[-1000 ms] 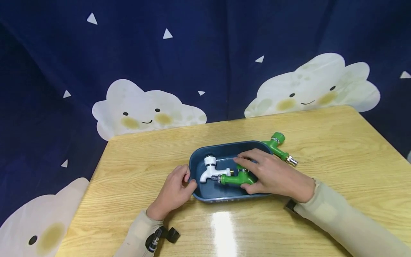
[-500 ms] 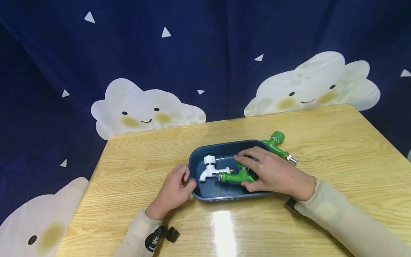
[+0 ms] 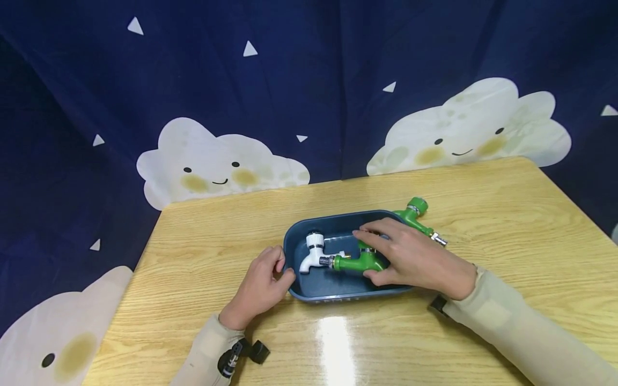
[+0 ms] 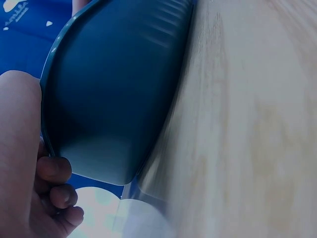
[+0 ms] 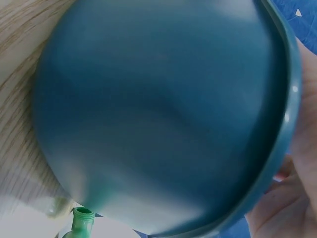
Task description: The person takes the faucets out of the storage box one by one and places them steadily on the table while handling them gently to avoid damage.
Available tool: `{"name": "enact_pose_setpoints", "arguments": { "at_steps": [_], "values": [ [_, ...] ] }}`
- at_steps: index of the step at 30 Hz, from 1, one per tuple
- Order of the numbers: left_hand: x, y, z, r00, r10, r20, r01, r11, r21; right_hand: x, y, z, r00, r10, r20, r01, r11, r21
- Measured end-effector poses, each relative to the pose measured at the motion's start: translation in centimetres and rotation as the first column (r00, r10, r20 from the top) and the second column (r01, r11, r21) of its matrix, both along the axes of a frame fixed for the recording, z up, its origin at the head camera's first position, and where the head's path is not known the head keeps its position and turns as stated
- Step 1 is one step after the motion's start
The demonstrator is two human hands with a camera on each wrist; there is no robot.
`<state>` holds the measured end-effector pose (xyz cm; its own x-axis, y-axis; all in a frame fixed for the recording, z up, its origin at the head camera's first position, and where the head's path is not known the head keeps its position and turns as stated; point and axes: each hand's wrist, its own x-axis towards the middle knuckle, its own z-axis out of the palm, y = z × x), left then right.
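A dark blue plastic basin [image 3: 333, 298] stands on the table. Inside it, a white tap [image 3: 315, 256] lies to the left of a green tap [image 3: 356, 263], whose metal nozzle overlaps the white one. My right hand [image 3: 410, 257] reaches over the basin's right end and holds the green tap between thumb and fingers, covering part of its handle end. With curled fingers and thumb, my left hand [image 3: 263, 287] grips the left rim. The left wrist view shows the basin's outer wall [image 4: 114, 99] with fingertips [image 4: 63, 196] at its edge. In the right wrist view the wall [image 5: 158, 109] hides the held tap.
Behind the basin's right end, a second green tap [image 3: 414, 219] with a metal nozzle lies on the wooden table [image 3: 217, 230]. A dark blue curtain [image 3: 338, 80] with clouds hangs along the back edge.
The green tap in my right hand has shifted slightly up and to the right in the head view, together with the hand. My left hand stays on the rim.
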<state>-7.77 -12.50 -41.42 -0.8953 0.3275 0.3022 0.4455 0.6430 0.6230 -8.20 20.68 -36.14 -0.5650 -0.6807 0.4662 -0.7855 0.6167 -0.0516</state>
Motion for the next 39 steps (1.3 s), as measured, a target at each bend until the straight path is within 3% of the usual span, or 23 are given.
{"name": "enact_pose_setpoints", "arguments": {
  "at_steps": [26,39],
  "values": [
    [0.08,0.1,0.07,1.0,-0.007,-0.014,0.007,1.0,0.003,-0.28,0.47,0.33,1.0,-0.014,-0.015,0.014,1.0,-0.007],
    [-0.04,0.08,-0.15,1.0,-0.007,-0.025,0.008,1.0,0.006,-0.27,0.88,0.78,0.999,-0.04,0.017,0.04,0.999,-0.005]
  ]
}}
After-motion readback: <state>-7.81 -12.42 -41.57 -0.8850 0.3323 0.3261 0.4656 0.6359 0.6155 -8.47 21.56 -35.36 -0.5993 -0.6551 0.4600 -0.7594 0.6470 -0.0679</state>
